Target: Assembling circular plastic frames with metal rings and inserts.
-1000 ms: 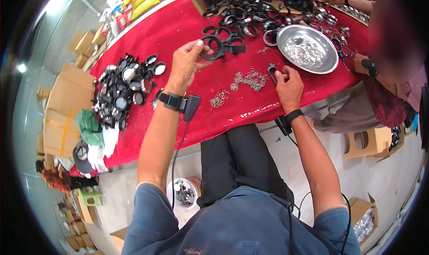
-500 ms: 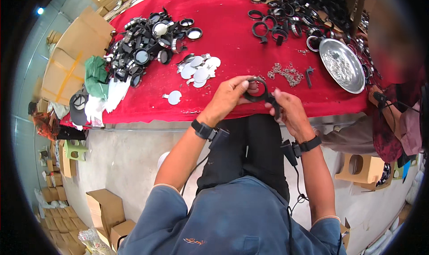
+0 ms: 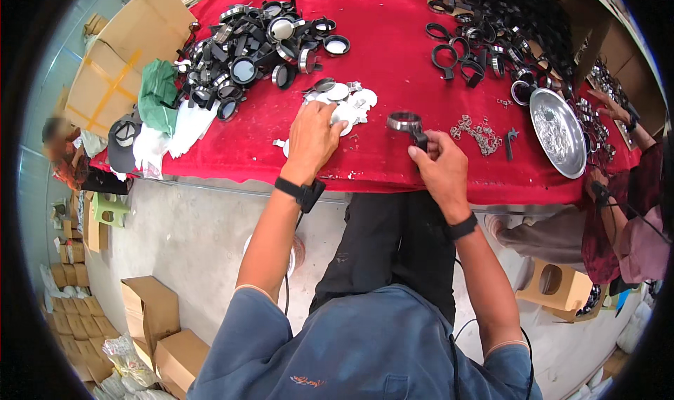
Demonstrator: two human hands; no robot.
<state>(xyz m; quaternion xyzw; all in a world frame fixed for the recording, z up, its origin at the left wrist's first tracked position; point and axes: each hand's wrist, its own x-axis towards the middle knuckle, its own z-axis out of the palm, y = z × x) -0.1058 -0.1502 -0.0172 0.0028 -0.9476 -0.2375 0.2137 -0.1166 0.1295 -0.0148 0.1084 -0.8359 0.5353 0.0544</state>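
Observation:
My right hand (image 3: 444, 165) is closed on the black stem of a ring-shaped clamp (image 3: 406, 123) with a silver band, held tilted above the cloth near the table's front edge. My left hand (image 3: 310, 137) reaches over a pile of thin, pale round discs with small tabs (image 3: 361, 102). Its thumb and forefinger are apart at the pile's near-left side; whether they touch a disc is hard to see. Small metal clips (image 3: 483, 135) lie in a loose heap right of my right hand, beside a small dark hooked tool (image 3: 510, 144).
A large heap of black ring clamps (image 3: 242, 70), several with discs in them, covers the far left. More clamps (image 3: 484, 45) lie far right, near a silver oval tray (image 3: 558, 133). Another person's hand (image 3: 609, 107) works there. Green and white bags (image 3: 158, 95) lie left.
My left hand has let go of the ring clamp and moved left to the disc pile. My right hand now holds the clamp alone, its ring turned nearly edge-on with the silver band showing.

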